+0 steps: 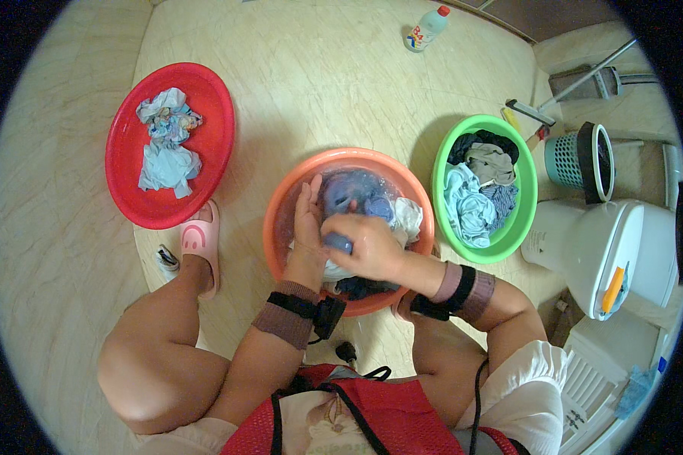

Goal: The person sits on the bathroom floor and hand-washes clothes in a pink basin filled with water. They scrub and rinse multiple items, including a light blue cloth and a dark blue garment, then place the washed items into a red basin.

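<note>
An orange basin [425, 220] stands on the floor in front of me. Soapy water, a blue-purple cloth [343, 189], a white cloth [409, 215] and dark fabric [360, 289] are in it. Over its left half, my left hand [306, 221] is held on edge with fingers stretched out, gripping nothing visible. My right hand [372, 246] is curled around a small, smooth, rounded blue object [338, 243], close against the left wrist. Fingers hide part of that object, and its exact kind is unclear.
A red basin [118, 167] with pale crumpled cloths stands left. At right are a green basin [442, 144] of clothes, a toilet [577, 239], a mesh bin [565, 159] and a long-handled squeegee [531, 112]. A red-capped bottle [426, 30] lies ahead.
</note>
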Demonstrator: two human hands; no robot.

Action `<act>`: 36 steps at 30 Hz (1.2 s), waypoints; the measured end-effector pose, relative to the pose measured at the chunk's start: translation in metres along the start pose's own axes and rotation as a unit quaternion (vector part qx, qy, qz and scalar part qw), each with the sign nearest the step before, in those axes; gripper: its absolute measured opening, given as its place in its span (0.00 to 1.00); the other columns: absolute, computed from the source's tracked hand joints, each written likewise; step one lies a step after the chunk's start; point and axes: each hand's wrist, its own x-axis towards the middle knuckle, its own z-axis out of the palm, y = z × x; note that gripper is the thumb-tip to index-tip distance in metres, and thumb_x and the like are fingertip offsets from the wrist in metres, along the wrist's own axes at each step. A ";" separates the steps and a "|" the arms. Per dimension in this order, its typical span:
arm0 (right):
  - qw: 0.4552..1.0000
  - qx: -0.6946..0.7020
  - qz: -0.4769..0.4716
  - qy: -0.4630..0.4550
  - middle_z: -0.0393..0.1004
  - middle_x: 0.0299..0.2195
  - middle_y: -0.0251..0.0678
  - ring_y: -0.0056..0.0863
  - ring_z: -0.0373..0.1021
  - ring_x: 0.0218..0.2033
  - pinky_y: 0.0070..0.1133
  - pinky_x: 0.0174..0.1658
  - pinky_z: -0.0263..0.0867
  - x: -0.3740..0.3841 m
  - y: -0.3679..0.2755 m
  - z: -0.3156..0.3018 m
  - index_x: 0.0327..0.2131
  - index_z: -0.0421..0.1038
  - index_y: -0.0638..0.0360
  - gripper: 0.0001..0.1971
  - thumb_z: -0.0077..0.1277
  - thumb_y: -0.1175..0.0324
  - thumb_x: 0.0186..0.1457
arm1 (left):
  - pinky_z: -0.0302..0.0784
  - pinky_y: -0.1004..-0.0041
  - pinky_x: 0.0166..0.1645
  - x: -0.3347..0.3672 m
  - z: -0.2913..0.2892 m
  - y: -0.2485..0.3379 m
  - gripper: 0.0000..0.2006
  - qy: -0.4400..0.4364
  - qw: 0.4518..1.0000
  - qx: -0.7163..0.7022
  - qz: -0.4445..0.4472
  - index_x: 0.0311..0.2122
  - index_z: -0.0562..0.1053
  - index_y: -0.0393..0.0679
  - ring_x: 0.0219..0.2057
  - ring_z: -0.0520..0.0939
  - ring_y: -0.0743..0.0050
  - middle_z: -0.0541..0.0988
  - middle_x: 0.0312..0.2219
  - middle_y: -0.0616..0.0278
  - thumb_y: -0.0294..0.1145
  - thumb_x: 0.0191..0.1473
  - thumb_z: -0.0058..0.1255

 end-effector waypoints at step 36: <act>0.877 -0.340 0.218 -0.259 0.77 0.41 0.46 0.44 0.78 0.38 0.38 0.41 0.74 0.035 0.091 0.003 0.52 0.71 0.51 0.19 0.43 0.68 0.57 | 0.66 0.59 0.62 0.035 -0.042 -0.016 0.15 0.034 0.997 0.047 0.040 0.52 0.70 0.48 0.52 0.75 0.63 0.77 0.49 0.61 0.37 0.62 0.45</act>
